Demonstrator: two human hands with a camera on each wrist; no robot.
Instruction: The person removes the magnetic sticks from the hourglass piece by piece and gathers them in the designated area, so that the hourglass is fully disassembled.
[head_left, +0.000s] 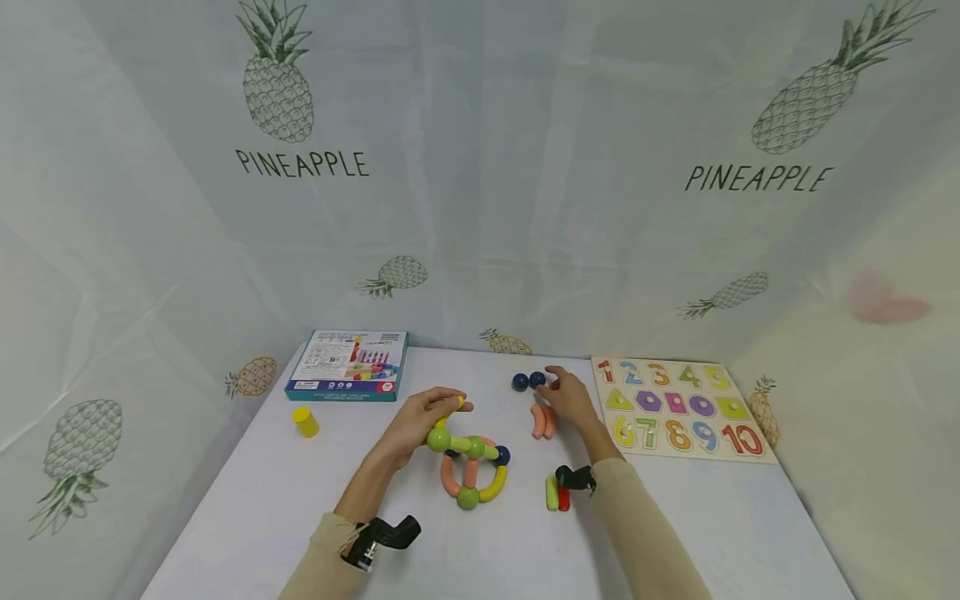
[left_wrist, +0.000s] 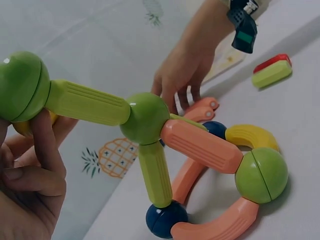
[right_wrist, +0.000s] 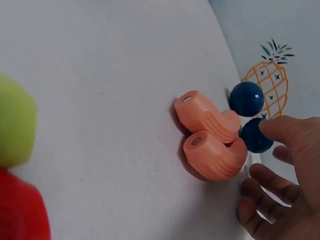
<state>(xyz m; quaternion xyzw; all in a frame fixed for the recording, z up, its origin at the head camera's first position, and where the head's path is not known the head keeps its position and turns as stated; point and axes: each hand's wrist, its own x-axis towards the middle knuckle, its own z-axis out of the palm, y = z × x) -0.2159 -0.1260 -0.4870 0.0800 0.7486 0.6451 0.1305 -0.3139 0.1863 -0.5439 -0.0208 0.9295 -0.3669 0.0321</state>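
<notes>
My left hand (head_left: pixel 417 421) pinches a yellow magnetic rod (head_left: pixel 447 417), which joins a green ball (left_wrist: pixel 22 86) at the upper corner of a built frame. That frame links green and blue balls with lime, yellow and salmon rods (left_wrist: pixel 205 146), its curved lower part close to the table. In the right wrist view, the thumb of my right hand (right_wrist: pixel 295 175) is at a dark blue ball (right_wrist: pixel 256 136), while the other fingers are loosely bent and apart from it. A second blue ball (right_wrist: pixel 246 99) sits beside that one, next to two curved salmon rods (right_wrist: pixel 215 155).
Under the right wrist lie a lime rod (head_left: pixel 552 493) and a red rod (head_left: pixel 564 498). A number puzzle board (head_left: pixel 678 407) lies at the right. At the back left is a toy box (head_left: pixel 345 367), with a yellow cylinder (head_left: pixel 305 422) before it. A pineapple-print curtain (head_left: pixel 480 208) hangs behind.
</notes>
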